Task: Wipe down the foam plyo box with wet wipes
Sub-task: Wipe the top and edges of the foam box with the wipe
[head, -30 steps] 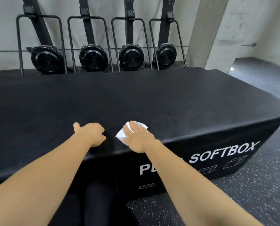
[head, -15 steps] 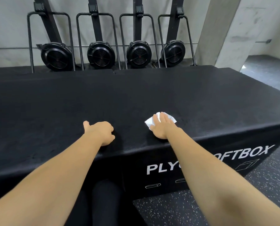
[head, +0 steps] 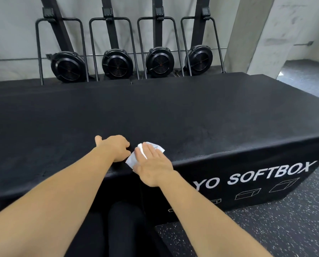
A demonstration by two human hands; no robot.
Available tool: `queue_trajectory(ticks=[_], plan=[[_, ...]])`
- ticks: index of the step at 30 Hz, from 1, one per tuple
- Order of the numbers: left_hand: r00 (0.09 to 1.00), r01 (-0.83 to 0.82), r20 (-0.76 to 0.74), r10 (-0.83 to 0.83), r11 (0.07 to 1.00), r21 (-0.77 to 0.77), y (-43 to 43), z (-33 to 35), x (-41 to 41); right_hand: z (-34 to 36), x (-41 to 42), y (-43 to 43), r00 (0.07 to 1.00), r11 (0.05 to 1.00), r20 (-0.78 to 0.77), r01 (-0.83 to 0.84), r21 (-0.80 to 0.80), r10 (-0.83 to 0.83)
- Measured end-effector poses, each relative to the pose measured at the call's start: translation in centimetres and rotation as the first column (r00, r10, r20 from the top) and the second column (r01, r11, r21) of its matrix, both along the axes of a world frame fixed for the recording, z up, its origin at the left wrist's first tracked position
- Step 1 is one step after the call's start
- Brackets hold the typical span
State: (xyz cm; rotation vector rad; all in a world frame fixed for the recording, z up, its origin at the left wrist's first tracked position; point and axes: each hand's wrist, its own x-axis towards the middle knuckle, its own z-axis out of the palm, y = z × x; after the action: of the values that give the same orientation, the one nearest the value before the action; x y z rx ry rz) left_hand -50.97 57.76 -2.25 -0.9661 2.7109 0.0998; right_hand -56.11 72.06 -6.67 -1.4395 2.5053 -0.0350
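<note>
A large black foam plyo box [head: 192,115] fills the middle of the view, with white "SOFTBOX" lettering on its front face. A white wet wipe [head: 134,158] lies on the box top near the front edge. My right hand [head: 153,164] presses flat on the wipe with straight fingers. My left hand [head: 116,147] rests on the box top just left of the wipe, its fingers curled under and holding nothing. The two hands almost touch.
Four black fan-wheel machines [head: 116,64] with tall frames stand in a row against the wall behind the box. A concrete pillar [head: 255,34] rises at the back right. Speckled rubber floor [head: 266,229] lies at the lower right. My dark-clad legs [head: 125,229] are against the box front.
My right hand slid the wipe left along the front edge, back next to my left hand, after having swept it right. The left hand stayed in place.
</note>
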Motion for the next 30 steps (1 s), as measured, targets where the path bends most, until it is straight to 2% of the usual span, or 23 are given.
queue_trajectory(ticks=[3, 7, 13, 17, 22, 26, 30], plan=[[1.0, -0.015, 0.011, 0.016, 0.999, -0.041, 0.6, 0.0, -0.6, 0.4, -2.6, 1.6, 1.0, 0.999, -0.004, 0.027, -0.025, -0.027], [0.999, -0.031, 0.013, 0.033, 0.994, -0.108, 1.4, -0.3, -1.7, 0.6, -7.2, 4.7, 0.989, 0.988, -0.037, 0.144, -0.056, -0.146], [0.999, -0.031, 0.017, 0.033, 0.996, -0.089, 0.8, -1.1, -1.5, 0.5, -13.3, 7.8, 0.937, 0.938, -0.059, 0.342, -0.06, -0.345], [0.999, -0.034, 0.007, 0.035, 0.996, -0.082, 0.8, -1.3, -1.5, 0.5, -12.9, 7.7, 0.899, 0.9, -0.033, 0.436, 0.006, -0.436], [0.999, -0.042, 0.007, 0.043, 0.994, -0.098, 1.2, -1.0, -1.6, -0.4, -6.6, 5.8, 0.918, 0.933, -0.168, 0.355, -0.055, -0.359], [0.999, -0.048, -0.029, 0.045, 0.992, -0.113, 1.6, -1.1, -1.4, -1.2, -0.8, 3.3, 0.931, 0.944, -0.158, 0.317, -0.088, -0.328], [0.989, -0.035, -0.145, 0.017, 0.992, -0.12, 1.6, -1.6, -0.9, -1.9, 1.0, 1.9, 0.964, 0.972, -0.134, 0.222, -0.082, -0.231]])
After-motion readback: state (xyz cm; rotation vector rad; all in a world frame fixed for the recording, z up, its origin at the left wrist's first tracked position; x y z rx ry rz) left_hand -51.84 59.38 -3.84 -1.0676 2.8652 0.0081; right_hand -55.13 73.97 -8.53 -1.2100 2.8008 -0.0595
